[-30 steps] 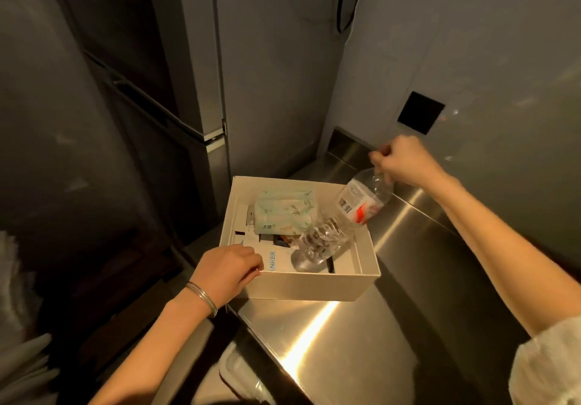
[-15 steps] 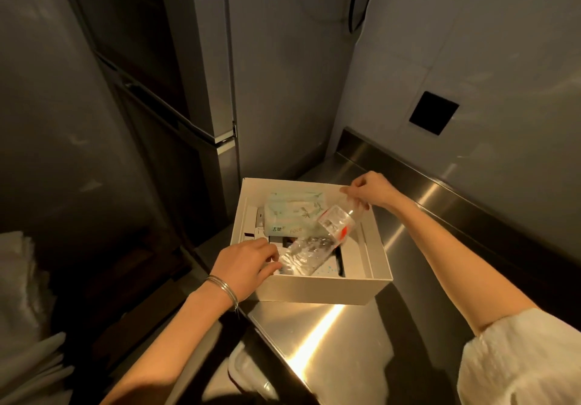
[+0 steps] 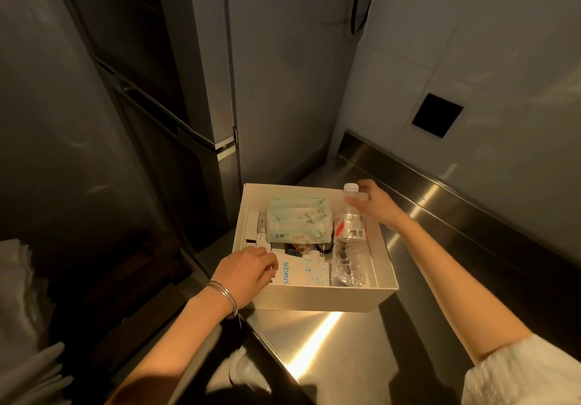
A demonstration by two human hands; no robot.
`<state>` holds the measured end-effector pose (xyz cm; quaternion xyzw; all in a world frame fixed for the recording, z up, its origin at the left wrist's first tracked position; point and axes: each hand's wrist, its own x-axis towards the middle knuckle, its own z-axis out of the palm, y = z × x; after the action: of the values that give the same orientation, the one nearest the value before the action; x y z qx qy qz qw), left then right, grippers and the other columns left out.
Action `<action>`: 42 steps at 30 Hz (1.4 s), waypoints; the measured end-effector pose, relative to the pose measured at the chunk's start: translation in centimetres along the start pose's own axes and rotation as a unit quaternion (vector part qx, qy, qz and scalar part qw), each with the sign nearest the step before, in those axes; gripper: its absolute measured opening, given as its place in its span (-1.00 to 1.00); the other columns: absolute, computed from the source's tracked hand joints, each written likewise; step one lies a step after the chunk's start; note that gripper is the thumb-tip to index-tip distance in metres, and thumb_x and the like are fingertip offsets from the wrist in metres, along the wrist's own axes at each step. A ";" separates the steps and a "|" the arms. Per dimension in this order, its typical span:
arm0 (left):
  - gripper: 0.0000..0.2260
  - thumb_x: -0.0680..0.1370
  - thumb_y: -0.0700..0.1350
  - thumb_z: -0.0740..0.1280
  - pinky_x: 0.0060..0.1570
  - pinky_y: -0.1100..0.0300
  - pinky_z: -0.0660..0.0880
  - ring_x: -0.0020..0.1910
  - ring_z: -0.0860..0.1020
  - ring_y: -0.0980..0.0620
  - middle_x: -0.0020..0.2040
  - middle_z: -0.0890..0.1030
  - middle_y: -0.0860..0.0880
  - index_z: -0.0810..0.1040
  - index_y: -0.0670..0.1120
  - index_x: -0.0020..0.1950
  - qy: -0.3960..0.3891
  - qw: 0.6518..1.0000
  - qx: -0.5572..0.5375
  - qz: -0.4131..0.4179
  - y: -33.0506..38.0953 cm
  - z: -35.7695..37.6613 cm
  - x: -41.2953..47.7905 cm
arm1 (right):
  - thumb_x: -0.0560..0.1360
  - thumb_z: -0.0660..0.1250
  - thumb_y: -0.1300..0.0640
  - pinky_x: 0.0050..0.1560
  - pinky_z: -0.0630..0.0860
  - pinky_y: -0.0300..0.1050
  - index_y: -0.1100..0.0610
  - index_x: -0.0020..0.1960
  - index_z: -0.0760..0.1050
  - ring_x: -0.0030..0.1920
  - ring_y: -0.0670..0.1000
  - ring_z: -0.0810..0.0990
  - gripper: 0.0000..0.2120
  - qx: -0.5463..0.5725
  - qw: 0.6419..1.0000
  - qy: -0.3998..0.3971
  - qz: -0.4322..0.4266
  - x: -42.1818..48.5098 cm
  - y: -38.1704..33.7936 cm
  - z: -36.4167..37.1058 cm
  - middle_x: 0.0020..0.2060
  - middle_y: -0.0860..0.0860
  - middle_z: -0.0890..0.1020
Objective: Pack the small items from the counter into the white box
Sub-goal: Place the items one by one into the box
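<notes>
Pinched the neck of the clear bottle (image 3: 349, 241) with the right hand (image 3: 375, 205), body lying inside the white box (image 3: 314, 297) along its right wall. Gripped the box's near-left rim with curled left hand (image 3: 248, 271). Read "ANKER" on a white carton (image 3: 301, 274), "Face" on the tissue pack (image 3: 298, 220).

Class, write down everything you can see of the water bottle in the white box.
The bottle is clear, crinkled plastic with a white cap and a label showing a red patch and barcode. It lies tilted along the right side of the white box, base near the front wall, cap end raised above the far rim. The right hand holds its neck.
</notes>
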<state>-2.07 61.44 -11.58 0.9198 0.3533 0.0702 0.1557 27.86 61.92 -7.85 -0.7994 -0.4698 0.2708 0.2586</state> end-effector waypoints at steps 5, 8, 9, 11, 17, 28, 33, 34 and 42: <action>-0.84 0.56 -0.07 0.21 -0.06 0.21 0.39 0.05 0.46 0.04 0.02 0.57 0.04 0.54 0.00 0.06 0.035 0.999 0.007 0.007 -0.8 -0.4 0.3 | 0.28 0.55 0.11 0.27 0.38 -0.02 0.09 0.44 0.03 0.34 0.14 0.29 -0.07 0.022 0.999 0.028 -0.005 -4.7 0.6 3.6 0.39 0.14 0.13; -0.91 0.50 -0.14 0.32 -0.13 0.13 0.43 -0.02 0.52 -0.08 -0.07 0.62 -0.04 0.59 -0.06 -0.04 0.056 0.998 0.027 0.028 -1.1 -0.8 0.5 | 0.25 0.56 0.16 0.28 0.37 0.01 0.08 0.44 0.04 0.35 0.15 0.29 -0.05 0.007 0.999 0.039 -0.015 -4.7 0.7 4.3 0.39 0.15 0.18; -0.90 0.50 -0.14 0.32 -0.10 0.12 0.44 0.00 0.52 -0.08 -0.06 0.61 -0.04 0.59 -0.06 -0.02 0.052 0.998 0.035 0.026 -1.2 -1.0 0.5 | 0.26 0.55 0.18 0.25 0.40 0.03 0.06 0.44 0.03 0.32 0.17 0.33 -0.06 -0.009 0.999 0.030 -0.010 -4.5 0.7 4.1 0.39 0.17 0.18; -0.85 0.54 -0.11 0.26 0.03 0.14 0.42 0.09 0.46 -0.02 0.06 0.57 -0.02 0.55 -0.03 0.08 0.025 0.999 0.044 0.009 -1.2 -1.3 0.6 | 0.29 0.53 0.20 0.23 0.41 0.06 0.05 0.46 -0.01 0.29 0.22 0.38 -0.06 -0.053 0.999 0.005 0.009 -4.0 0.7 3.6 0.40 0.20 0.16; -0.82 0.50 -0.13 0.33 0.10 0.19 0.41 0.14 0.42 0.01 0.09 0.55 0.01 0.56 -0.02 0.09 0.027 0.996 0.083 0.000 -1.7 -1.8 -0.3 | 0.43 0.40 0.16 0.08 0.50 0.01 0.21 0.29 0.34 0.25 0.22 0.40 -0.53 -0.345 0.923 0.119 -0.123 -5.3 -2.0 3.6 0.36 0.20 0.28; -0.77 0.57 -0.07 0.19 0.20 0.25 0.29 0.26 0.28 0.05 0.22 0.47 0.04 0.48 -0.01 0.21 -0.007 0.991 0.131 -0.024 -1.9 -2.4 -1.2 | 0.36 0.46 -0.01 0.23 0.37 -0.08 0.11 0.45 0.17 0.26 0.10 0.38 -0.22 -0.308 0.855 -0.300 -0.291 -3.1 -4.7 14.0 0.32 0.10 0.36; -0.74 0.59 -0.03 0.16 0.25 0.27 0.26 0.29 0.25 0.07 0.25 0.45 0.08 0.45 0.02 0.26 -0.007 0.989 0.140 -0.038 -2.2 -1.9 -1.3 | 0.45 0.38 0.04 0.09 0.52 -0.02 0.12 0.22 0.48 0.12 0.10 0.54 -0.63 -0.282 0.883 -0.239 -0.290 -3.6 -3.5 11.7 0.13 0.06 0.58; -0.74 0.59 -0.03 0.16 0.25 0.27 0.26 0.28 0.26 0.07 0.25 0.45 0.08 0.45 0.03 0.26 -0.007 0.990 0.136 -0.041 -2.2 -1.8 -1.3 | 0.47 0.35 0.09 0.08 0.53 -0.04 0.11 0.18 0.51 0.11 0.09 0.55 -0.71 -0.262 0.897 -0.179 -0.309 -3.7 -3.1 10.6 0.11 0.05 0.58; -0.91 0.33 -0.18 0.49 -0.24 0.11 0.49 -0.13 0.54 -0.05 -0.21 0.64 -0.01 0.64 -0.02 -0.23 0.050 0.991 0.124 0.000 -1.4 -0.6 0.8 | 0.51 0.27 0.15 0.03 0.54 -0.03 0.16 0.11 0.53 0.01 0.11 0.56 -0.80 -0.365 0.894 0.008 -0.261 -0.7 -2.2 8.4 0.06 0.11 0.60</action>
<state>-2.45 63.11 -11.50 0.9274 0.3664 0.0718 0.0226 20.56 63.59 -12.25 -0.6884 -0.7252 -0.0033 0.0136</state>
